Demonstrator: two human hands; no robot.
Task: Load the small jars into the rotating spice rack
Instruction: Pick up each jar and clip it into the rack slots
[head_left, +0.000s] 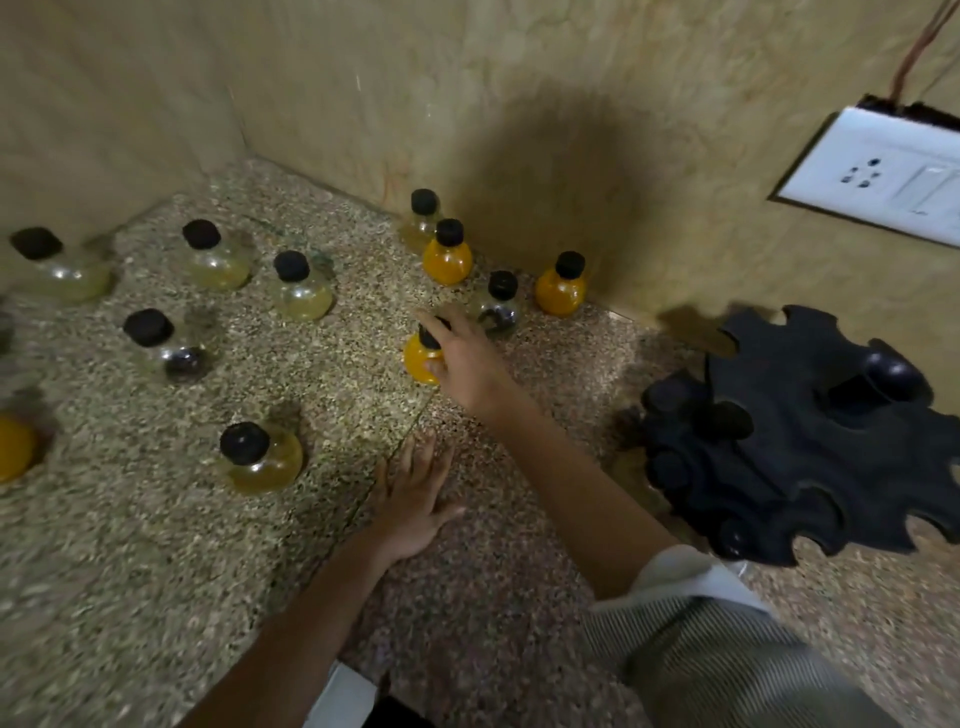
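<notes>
Several small round jars with black lids stand scattered on the speckled stone counter (156, 545). My right hand (462, 358) is closed around an orange-filled jar (418, 358) near the middle, fingers over its black lid. My left hand (415, 499) lies flat on the counter, palm down, fingers spread, holding nothing. The black rotating spice rack (810, 447) stands at the right, seen from above, with scalloped slots around its edge; some black lids show in its lower tier. Two more orange jars (447, 260) (561, 291) stand near the back wall.
Pale-filled jars (260, 457) (301, 291) (213, 260) and dark-filled jars (166, 343) (498, 306) dot the left and middle counter. A tiled wall runs behind. A white socket plate (878, 176) hangs on the wall at upper right.
</notes>
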